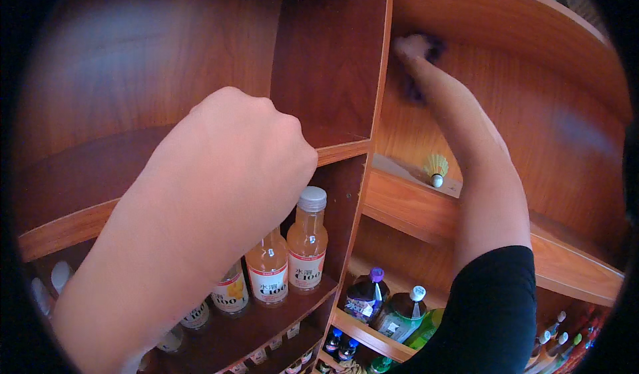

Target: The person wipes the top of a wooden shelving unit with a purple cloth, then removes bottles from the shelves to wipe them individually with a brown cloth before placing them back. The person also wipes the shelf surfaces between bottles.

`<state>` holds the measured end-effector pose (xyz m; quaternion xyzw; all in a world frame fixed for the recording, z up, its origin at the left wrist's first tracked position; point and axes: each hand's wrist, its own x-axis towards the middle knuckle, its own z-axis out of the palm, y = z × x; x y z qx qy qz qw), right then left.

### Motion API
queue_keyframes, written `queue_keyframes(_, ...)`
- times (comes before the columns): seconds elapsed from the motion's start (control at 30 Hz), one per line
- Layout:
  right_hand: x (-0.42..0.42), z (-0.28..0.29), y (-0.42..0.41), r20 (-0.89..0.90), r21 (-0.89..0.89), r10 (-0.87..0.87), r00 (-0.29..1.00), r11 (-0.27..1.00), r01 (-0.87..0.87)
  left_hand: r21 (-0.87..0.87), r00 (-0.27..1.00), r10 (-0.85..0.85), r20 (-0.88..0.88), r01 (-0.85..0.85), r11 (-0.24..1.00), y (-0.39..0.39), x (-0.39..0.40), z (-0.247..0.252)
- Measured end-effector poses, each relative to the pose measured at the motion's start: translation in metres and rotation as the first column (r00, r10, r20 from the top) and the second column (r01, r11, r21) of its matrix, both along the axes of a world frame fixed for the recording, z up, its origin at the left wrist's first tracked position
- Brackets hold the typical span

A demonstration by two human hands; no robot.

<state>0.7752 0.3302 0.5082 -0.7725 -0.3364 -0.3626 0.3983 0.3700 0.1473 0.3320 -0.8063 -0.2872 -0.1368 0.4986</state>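
My left hand (249, 139) is in front of the left shelf board's front edge (344, 151), knuckles up and fingers curled under. Its fingers are hidden, so whether it grips the edge or holds anything does not show. Deep in the upper right compartment, my right hand (413, 48) is blurred and holds a dark purple cloth (413, 92) against the wooden back panel, near the upright divider (380, 74). Below that arm, a yellow shuttlecock (437, 170) with a white base lies on the right shelf, where a greyish film shows on the wood.
Orange drink bottles (307, 239) with grey caps and printed labels line the shelf under my left arm. Lower right stand a purple-capped dark bottle (368, 296), a white-capped bottle (402, 316) and a green package (424, 329). Several capped bottles (554, 346) are at the far right.
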Motion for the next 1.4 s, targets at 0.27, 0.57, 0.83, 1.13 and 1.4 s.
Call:
queue_keyframes(0.27,-0.039,-0.073,0.019,-0.296,-0.344,0.588,0.753,0.669,-0.659,0.035,0.997,-0.066,0.040,0.065,0.997,0.002,-0.002,-0.004)
queue_keyframes(0.57,-0.083,-0.045,-0.029,-0.491,-0.039,0.812,0.315,0.340,-0.940,-0.034,0.997,-0.071,0.042,0.073,0.997,0.000,0.003,-0.001)
queue_keyframes(0.83,-0.091,-0.093,-0.064,-0.756,-0.013,0.618,0.217,0.317,-0.948,-0.084,0.998,-0.007,0.055,0.011,0.996,-0.005,0.001,0.002)
queue_keyframes(1.13,-0.119,-0.169,-0.088,-0.730,-0.107,0.639,0.243,0.244,-0.964,-0.044,0.995,-0.019,0.097,0.024,0.999,-0.010,-0.009,0.001)
queue_keyframes(1.4,-0.085,-0.171,-0.170,-0.413,-0.730,0.602,0.684,0.231,-0.644,0.049,0.973,-0.156,0.171,0.150,0.987,0.014,0.013,-0.009)
